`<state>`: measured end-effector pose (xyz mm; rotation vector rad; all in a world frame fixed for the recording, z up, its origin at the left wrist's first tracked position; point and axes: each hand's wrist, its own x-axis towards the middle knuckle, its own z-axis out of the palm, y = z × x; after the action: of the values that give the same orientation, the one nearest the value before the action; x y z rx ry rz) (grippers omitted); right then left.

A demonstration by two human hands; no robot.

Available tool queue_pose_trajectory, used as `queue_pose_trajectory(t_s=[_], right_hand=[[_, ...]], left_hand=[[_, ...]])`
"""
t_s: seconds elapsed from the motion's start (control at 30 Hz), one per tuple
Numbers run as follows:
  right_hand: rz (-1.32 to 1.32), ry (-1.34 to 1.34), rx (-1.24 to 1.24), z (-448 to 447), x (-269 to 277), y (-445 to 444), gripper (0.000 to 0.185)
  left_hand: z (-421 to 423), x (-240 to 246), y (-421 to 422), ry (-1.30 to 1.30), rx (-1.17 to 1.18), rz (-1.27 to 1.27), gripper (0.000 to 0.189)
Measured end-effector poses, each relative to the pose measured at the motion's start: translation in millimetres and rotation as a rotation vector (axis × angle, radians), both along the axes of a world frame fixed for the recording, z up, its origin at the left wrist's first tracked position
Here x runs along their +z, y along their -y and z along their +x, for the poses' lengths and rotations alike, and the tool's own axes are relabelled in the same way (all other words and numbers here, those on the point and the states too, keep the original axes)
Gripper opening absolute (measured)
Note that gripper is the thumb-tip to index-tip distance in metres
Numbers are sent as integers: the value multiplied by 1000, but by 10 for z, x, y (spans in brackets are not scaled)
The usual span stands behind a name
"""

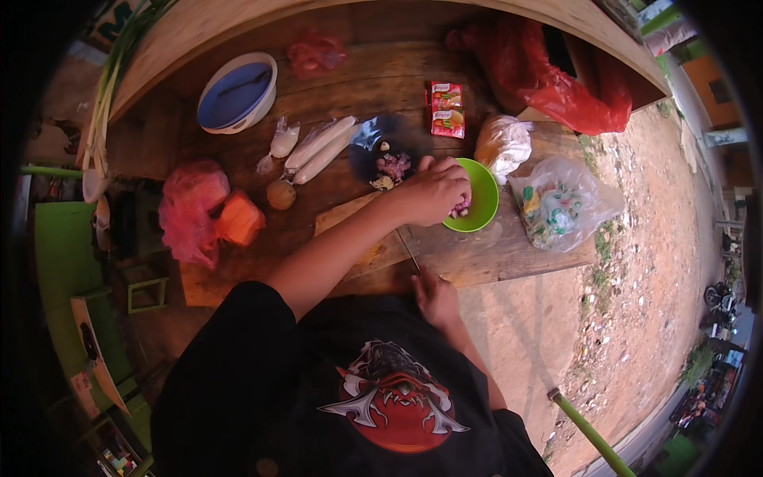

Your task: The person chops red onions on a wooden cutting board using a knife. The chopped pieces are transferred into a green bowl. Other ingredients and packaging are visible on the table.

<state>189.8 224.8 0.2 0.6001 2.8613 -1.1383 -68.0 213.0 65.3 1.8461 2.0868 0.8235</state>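
My left hand [438,189] reaches across to a green plastic bowl [490,206], with its curled fingers down inside the near left part. Small peeled shallots [460,208] show right at the fingertips; whether any are gripped is hidden. Low at the table's front edge, my right hand [436,298] is closed round a knife [409,247], its blade pointing away from me over a wooden cutting board [340,223]. Behind the board, a dark glass-like plate [365,149] carries chopped shallots [393,165], a pale chopped heap [382,183] and a single pale clove [384,145].
Left on the wooden table are a red plastic bag [194,185], an orange block [239,219], a round brown item [281,195] and wrapped white rolls [322,149]. Farther back sits a blue-lined basin [238,89]. Seasoning sachets [447,110] and a clear bag [557,206] lie right.
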Motion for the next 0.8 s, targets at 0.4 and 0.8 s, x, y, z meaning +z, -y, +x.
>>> queue_pose_trajectory(t_s=[0.4, 0.8], right_hand=[[-44, 117, -26, -164, 41, 125, 50], [30, 138, 156, -285, 45, 289, 60]], left_hand=[[146, -396, 1690, -35, 394, -600, 14], [419, -732, 2003, 242, 597, -70, 20]])
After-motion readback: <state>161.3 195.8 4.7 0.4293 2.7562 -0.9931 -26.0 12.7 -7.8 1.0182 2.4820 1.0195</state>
